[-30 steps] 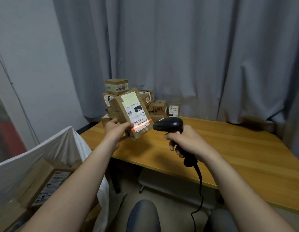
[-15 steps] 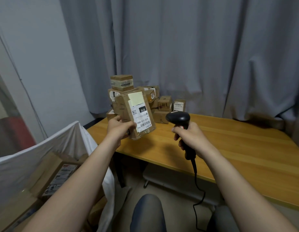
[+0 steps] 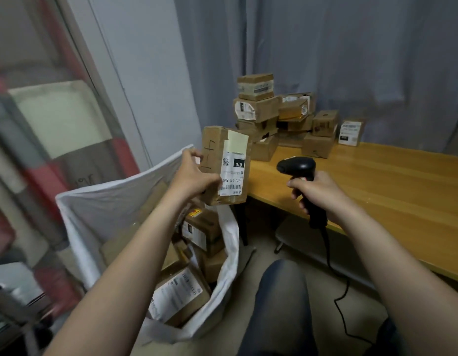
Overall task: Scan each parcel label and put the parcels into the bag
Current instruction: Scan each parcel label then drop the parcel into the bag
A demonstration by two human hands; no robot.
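While the left hand (image 3: pixel 194 176) grips the cardboard parcel (image 3: pixel 226 165) above the open white bag (image 3: pixel 151 227), the right hand (image 3: pixel 317 194) squeezes the black scanner (image 3: pixel 298 167) beside it.

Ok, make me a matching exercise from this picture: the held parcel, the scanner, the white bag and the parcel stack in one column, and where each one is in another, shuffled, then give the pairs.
Things:
1. held parcel
2. scanner
3. white bag
4. parcel stack

Places:
A. on the far corner of the wooden table, by the curtain
B. in the right hand
C. on the floor left of the table, open, parcels inside
D. in the left hand, above the bag's opening

Pairs: 1-D, 2-B, 3-C, 4-A
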